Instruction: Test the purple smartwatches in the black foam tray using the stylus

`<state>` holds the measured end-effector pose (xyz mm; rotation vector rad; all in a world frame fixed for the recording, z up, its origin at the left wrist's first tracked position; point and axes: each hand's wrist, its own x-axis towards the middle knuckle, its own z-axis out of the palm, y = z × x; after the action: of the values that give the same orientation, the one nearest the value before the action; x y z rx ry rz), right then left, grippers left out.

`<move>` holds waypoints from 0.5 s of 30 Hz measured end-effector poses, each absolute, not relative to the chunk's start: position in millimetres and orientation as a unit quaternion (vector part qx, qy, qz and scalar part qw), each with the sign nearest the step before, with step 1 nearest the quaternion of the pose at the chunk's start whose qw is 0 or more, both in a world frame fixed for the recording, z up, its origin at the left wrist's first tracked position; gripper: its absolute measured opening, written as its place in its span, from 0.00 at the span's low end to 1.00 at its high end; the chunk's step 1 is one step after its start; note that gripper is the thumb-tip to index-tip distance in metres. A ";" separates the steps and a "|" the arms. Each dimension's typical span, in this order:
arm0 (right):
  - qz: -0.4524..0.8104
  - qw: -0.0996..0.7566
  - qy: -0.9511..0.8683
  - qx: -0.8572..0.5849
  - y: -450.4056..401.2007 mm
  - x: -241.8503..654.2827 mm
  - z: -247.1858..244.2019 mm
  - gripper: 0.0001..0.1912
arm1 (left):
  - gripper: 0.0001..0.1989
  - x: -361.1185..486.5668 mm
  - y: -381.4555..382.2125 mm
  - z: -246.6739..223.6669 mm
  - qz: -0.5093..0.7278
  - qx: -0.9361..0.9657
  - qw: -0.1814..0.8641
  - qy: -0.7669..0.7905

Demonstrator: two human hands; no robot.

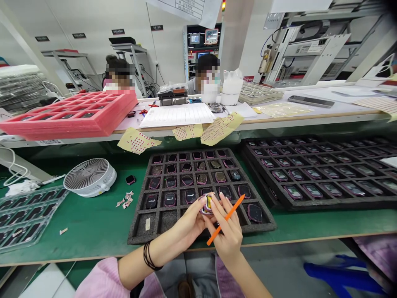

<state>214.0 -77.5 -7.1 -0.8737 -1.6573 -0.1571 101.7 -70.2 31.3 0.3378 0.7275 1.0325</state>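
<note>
Left hand is curled nearly closed around a small watch body, which is gripped at its edge with the thumb and fingers. Its inner side faces up, showing a yellow part. Right hand is partly closed, its fingertips touching the same watch body; an orange stick is held across its fingers, slanting with the upper end to the right. Black bands circle the left wrist.

Both hands and the watch body are above the near part of a dark foam tray, whose compartments hold rows of watches, several with lit white marks on their screens. A pale strip lies in its near left compartment. The tray rests on a green table.

To the right of it lie further black trays of watches. To the left are a white round fan, a loose watch, a group of small pale scraps and a clear plastic tray holding dark flat pieces. On the raised shelf beyond sit a pink foam tray and a white printed sheet; dotted yellow sheets hang over its edge. Two people are seated opposite.
</note>
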 end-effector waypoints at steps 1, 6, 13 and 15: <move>-0.064 0.588 -0.712 -0.378 -76.4 213.5 -8.5 0.31 | 0.08 102.6 -69.2 31.9 0.480 0.149 0.795 0.340; -0.011 0.563 -0.735 -0.377 -74.3 222.8 -6.5 0.28 | 0.09 103.3 -57.3 34.2 0.465 0.141 0.788 0.377; 0.007 0.601 -0.687 -0.408 -79.8 261.3 -8.0 0.27 | 0.21 84.6 -29.9 40.8 0.315 0.548 0.634 0.446; 0.010 0.605 -0.673 -0.426 -80.6 269.6 -10.7 0.26 | 0.18 87.2 -30.3 45.0 0.236 0.705 0.478 0.468</move>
<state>269.6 -80.6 -10.7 -0.9854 -1.5562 0.0233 87.2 -30.3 45.0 1.7217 1.1426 0.5761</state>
